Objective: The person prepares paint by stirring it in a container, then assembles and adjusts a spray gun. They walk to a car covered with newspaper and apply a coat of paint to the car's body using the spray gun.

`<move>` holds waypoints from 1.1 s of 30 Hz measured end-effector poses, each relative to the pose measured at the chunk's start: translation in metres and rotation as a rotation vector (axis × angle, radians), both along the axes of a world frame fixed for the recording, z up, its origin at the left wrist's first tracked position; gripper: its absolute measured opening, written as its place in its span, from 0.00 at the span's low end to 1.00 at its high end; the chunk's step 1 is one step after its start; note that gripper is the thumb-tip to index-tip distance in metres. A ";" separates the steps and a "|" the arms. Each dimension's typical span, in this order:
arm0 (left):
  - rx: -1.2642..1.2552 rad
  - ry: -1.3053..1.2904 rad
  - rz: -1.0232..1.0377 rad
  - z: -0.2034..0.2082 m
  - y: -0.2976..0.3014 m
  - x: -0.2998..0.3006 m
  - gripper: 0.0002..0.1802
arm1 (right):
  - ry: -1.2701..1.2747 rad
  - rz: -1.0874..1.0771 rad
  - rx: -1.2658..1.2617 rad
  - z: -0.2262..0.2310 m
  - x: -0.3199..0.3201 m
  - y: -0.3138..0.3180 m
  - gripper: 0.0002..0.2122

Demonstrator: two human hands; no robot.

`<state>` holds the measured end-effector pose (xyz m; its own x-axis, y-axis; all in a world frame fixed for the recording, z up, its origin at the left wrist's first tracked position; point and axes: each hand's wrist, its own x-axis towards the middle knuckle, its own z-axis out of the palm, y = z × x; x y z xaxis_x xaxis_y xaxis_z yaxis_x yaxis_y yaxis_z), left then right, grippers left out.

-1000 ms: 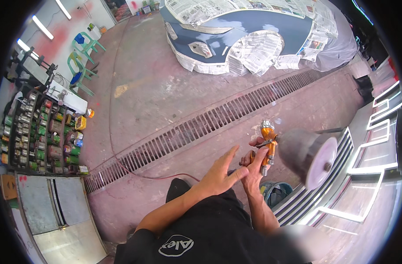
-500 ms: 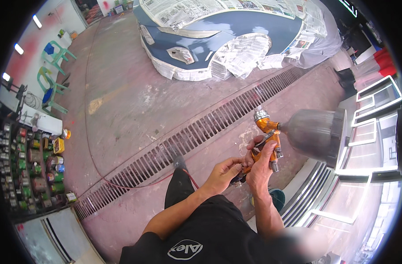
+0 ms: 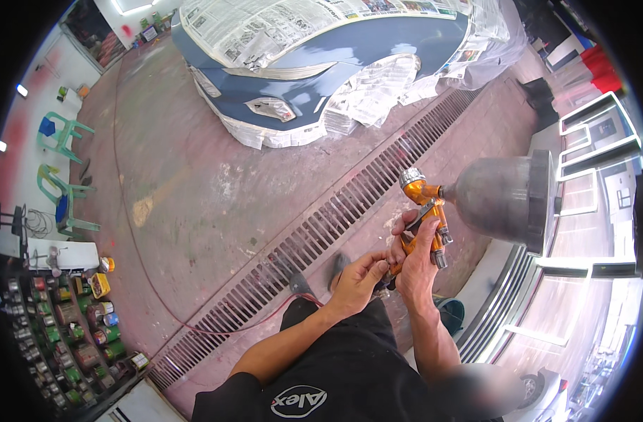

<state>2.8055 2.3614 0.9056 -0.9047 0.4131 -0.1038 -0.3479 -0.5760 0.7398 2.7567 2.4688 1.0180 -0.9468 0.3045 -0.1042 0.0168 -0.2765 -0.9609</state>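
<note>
My right hand is wrapped round the handle of an orange spray gun, held in front of my body with its silver nozzle pointing away from me. A translucent grey paint cup is joined to the gun and lies on its side, toward the right. My left hand is closed at the bottom of the handle, thumb and fingers pinching the dark hose fitting. The fingers partly hide that fitting. A thin red air hose runs across the floor to my lap.
Ahead stands a blue car masked with newspaper. A floor drain grate crosses diagonally. Paint cans fill a rack at lower left, below green chairs. White-framed panels and a dark green bucket are on the right.
The view has shifted, so the car appears further left and the cans lower. A foot now shows beyond my left hand. Both hands keep their hold on the spray gun and fitting.
</note>
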 end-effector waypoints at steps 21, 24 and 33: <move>-0.114 -0.106 0.250 -0.009 0.039 -0.341 0.18 | -0.138 0.124 -0.072 -0.026 -0.373 0.027 0.27; -0.119 -0.101 0.242 -0.010 0.042 -0.363 0.18 | -0.141 0.111 -0.049 -0.026 -0.397 0.029 0.27; -0.204 0.006 0.104 0.021 0.010 -0.423 0.19 | -0.114 0.067 -0.041 -0.007 -0.437 0.021 0.27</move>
<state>2.3829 2.3710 0.9266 -0.9423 0.2882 -0.1706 -0.2899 -0.4466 0.8465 2.3193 2.4900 1.0113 -0.9461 0.2342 -0.2235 0.1452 -0.3099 -0.9396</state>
